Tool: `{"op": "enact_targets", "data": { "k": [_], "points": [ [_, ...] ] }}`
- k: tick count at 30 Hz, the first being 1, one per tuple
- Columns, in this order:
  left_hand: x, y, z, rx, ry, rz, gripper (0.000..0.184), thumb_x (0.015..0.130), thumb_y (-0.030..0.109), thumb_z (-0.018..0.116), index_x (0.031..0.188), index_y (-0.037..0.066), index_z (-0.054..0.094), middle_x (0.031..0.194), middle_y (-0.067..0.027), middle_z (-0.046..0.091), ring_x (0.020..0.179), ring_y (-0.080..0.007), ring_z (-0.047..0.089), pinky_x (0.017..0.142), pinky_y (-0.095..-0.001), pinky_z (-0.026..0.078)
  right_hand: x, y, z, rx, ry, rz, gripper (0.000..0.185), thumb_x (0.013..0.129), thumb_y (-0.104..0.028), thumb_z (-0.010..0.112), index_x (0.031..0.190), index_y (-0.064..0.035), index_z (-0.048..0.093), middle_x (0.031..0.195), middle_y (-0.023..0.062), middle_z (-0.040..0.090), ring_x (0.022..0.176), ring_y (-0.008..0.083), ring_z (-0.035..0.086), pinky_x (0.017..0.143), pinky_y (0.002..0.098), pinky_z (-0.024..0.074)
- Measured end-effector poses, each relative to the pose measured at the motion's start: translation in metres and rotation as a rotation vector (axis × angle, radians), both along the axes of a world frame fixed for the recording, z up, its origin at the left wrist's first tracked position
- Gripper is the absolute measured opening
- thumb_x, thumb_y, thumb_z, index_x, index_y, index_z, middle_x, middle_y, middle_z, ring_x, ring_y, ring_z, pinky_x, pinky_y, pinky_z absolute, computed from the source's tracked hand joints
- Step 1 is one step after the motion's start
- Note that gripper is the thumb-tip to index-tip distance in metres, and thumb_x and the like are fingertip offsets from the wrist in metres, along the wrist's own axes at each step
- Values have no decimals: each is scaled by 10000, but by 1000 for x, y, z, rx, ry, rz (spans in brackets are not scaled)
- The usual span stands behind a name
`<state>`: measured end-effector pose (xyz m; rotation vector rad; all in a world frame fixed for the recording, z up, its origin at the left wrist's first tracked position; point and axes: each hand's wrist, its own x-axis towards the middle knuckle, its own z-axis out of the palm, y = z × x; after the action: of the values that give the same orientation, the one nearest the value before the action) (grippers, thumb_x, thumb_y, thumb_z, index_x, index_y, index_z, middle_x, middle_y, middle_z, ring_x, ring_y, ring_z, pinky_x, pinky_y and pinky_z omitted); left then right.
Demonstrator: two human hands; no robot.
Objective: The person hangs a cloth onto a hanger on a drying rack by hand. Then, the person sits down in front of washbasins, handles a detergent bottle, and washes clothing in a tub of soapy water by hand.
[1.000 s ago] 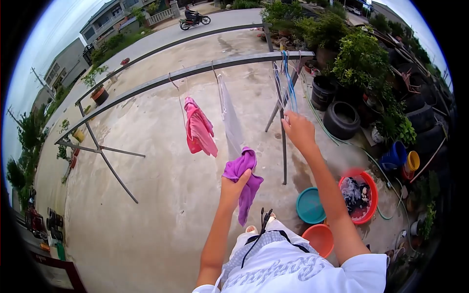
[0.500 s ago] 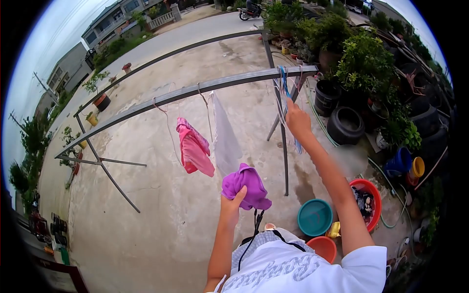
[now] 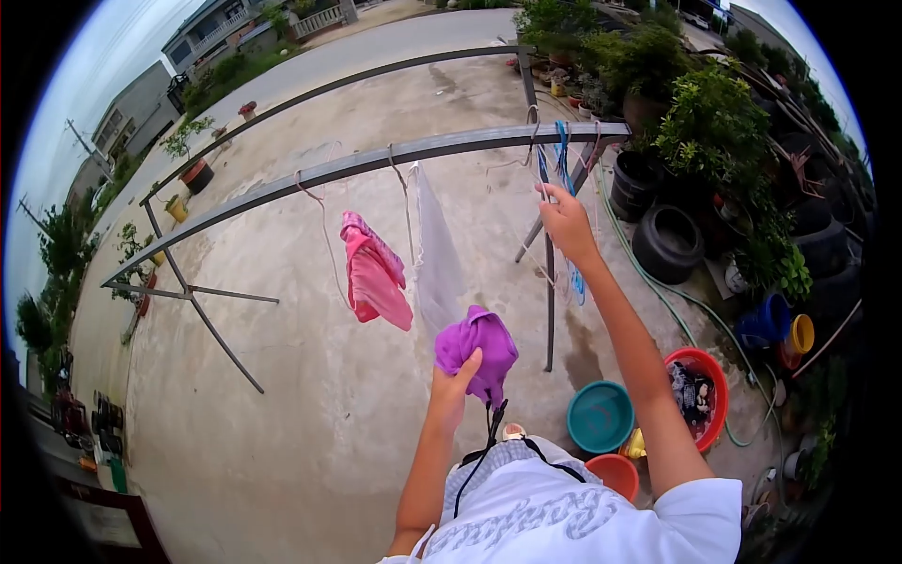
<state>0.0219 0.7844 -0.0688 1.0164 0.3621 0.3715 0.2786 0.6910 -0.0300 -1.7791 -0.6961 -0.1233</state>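
Bunched purple cloth is gripped in my left hand, the thumb lying across its front. My right hand is raised to the right end of the metal rack, its fingers closed on a thin pale clothes hanger hooked over the bar. Just beside it hang blue hangers, some partly hidden by my hand. Left of these, a white cloth and a pink-red garment hang from the same bar.
By my feet at the right stand a teal basin, an orange basin and a red basin holding dark clothes. A green hose curves across the concrete. Potted plants and black tubs line the right side.
My right hand has drawn slightly left and down at the hangers, and a pale hanger now stands apart from the blue ones. The purple cloth stays in my left hand.
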Motion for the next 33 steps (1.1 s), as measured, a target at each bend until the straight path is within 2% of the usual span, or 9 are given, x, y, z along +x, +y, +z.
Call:
{"op": "enact_targets", "data": {
  "k": [6,7,11,17,20,24,28,31,33],
  "points": [
    [-9,11,-5,-2,-2,-4,368,832,170,584,1150,23,471,1051,-29,551,943,-101,525,798,-239,412,16,17,17,87,174,184,250,841,-100,469,1068,-4,515,504,-19,401,437,51,341,411,233,280],
    [-11,13,-4,-21,-4,-2,373,834,172,581,1157,23,466,1059,-31,548,955,-103,520,808,-243,408,12,22,14,59,20,175,218,850,-95,465,1046,-11,513,508,-32,363,457,45,308,426,227,253],
    [-15,21,4,-83,-34,-7,399,840,169,569,1188,22,441,1098,-43,535,1003,-120,504,850,-265,394,-50,2,11,78,124,162,189,851,-68,465,1025,-10,508,525,-50,342,481,28,282,437,224,229],
    [-25,36,13,-180,-62,-70,457,843,153,556,1244,19,383,1166,-64,501,1062,-154,486,897,-300,379,-141,-62,-43,427,234,35,217,807,-12,516,1017,-39,467,588,-60,427,491,-5,358,445,164,252],
    [-30,42,15,-180,-80,-126,468,849,149,540,1261,18,360,1197,-74,483,1097,-162,466,911,-312,374,-167,-70,-18,354,551,123,316,799,-30,544,1092,-47,428,584,-71,436,495,-11,368,449,147,255],
    [-33,40,15,-212,-117,-221,463,847,144,531,1258,15,363,1204,-79,481,1105,-167,463,919,-316,369,-162,-78,-38,-50,654,148,250,797,-111,604,1034,-40,572,592,-83,419,513,-8,332,450,165,238],
    [-40,40,12,-261,-118,-319,464,828,122,524,1250,6,370,1200,-76,486,1106,-175,466,923,-321,368,-190,-82,-34,102,484,-9,184,842,-110,546,986,-20,617,611,-82,430,540,3,335,458,182,258],
    [-45,42,-1,-344,-146,-452,451,823,113,463,1240,-33,373,1220,-110,479,1125,-208,463,951,-338,350,-212,-89,-7,139,191,56,184,851,-93,524,987,-11,616,613,-36,479,523,33,375,464,189,296],
    [-46,35,1,-273,-107,-490,455,822,126,448,1239,-39,370,1225,-120,473,1127,-217,463,955,-346,348,-218,-92,10,64,41,281,194,846,-99,530,994,-4,611,638,17,541,520,69,438,471,213,336]
  ]
}}
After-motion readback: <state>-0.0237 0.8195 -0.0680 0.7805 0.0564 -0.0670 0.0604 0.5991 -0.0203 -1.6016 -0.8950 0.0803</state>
